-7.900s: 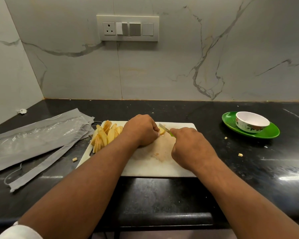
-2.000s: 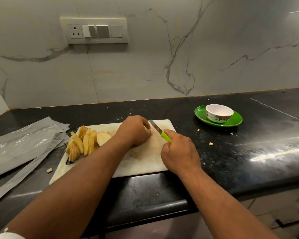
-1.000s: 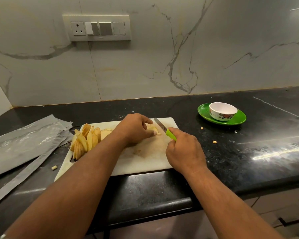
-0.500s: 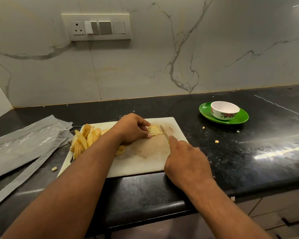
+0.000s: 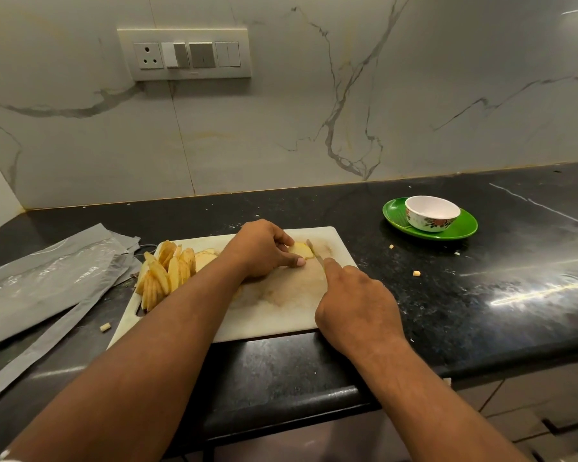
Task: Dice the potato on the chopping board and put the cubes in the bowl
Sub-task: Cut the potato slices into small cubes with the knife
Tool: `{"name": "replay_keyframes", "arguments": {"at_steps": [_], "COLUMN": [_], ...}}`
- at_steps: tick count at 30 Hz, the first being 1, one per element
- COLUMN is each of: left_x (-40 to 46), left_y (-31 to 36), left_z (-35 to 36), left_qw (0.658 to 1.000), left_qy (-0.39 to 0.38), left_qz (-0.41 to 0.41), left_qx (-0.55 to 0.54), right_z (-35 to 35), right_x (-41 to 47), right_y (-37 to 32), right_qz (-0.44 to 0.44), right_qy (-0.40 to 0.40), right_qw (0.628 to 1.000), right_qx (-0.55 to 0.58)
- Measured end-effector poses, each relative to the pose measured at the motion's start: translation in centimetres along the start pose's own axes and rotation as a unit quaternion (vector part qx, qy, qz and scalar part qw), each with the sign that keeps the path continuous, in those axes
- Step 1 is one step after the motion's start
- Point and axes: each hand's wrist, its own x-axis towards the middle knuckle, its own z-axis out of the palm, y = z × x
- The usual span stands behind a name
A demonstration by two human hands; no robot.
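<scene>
A white chopping board (image 5: 281, 315) lies on the black counter. My left hand (image 5: 261, 250) presses a potato slice (image 5: 301, 250) flat on the board's far right part. My right hand (image 5: 354, 305) grips a knife (image 5: 314, 253), index finger along its back, the blade set against the slice's right edge; the handle is hidden in my fist. A fan of potato slices (image 5: 167, 271) stands on the board's left end. The white floral bowl (image 5: 431, 213) sits on a green plate (image 5: 464, 228) to the far right and looks empty from here.
Grey plastic packaging (image 5: 44, 288) lies left of the board. Small potato bits are scattered on the counter (image 5: 481, 311): one left of the board (image 5: 105, 327), others toward the plate (image 5: 416, 273). A switch panel (image 5: 184, 55) is on the marble wall. The counter's front edge runs just below the board.
Over the last second my right hand lowered the knife from a raised angle down beside the slice. My left hand shifted its fingers onto a single flat slice.
</scene>
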Motion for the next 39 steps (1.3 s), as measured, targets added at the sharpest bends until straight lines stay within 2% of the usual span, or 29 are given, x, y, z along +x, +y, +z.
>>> {"name": "replay_keyframes", "arguments": {"at_steps": [7,13,19,30,39], "left_x": [0.3,0.5,0.2,0.2,0.6], "left_y": [-0.9,-0.9,-0.9,-0.7,-0.3], "left_z": [0.2,0.1,0.5,0.7,1.0], "left_qw": [1.000,1.000,1.000,0.997,0.996], "left_qy": [0.008,-0.004,0.008,0.009,0.016], "left_qz": [0.008,0.020,0.022,0.045,0.057], "left_qx": [0.005,-0.014,-0.013,0.064,0.067], "right_z": [0.1,0.1,-0.1,-0.5,-0.5], "right_x": [-0.3,-0.1,0.1,0.7,0.9], "right_y": [0.2,0.1,0.4,0.0,-0.3], "right_qz": [0.006,-0.017,0.004,-0.006,-0.018], "right_qy": [0.013,-0.008,-0.004,-0.002,0.004], "right_qw": [1.000,1.000,1.000,1.000,1.000], "right_qx": [-0.003,0.003,0.010,0.009,0.002]}}
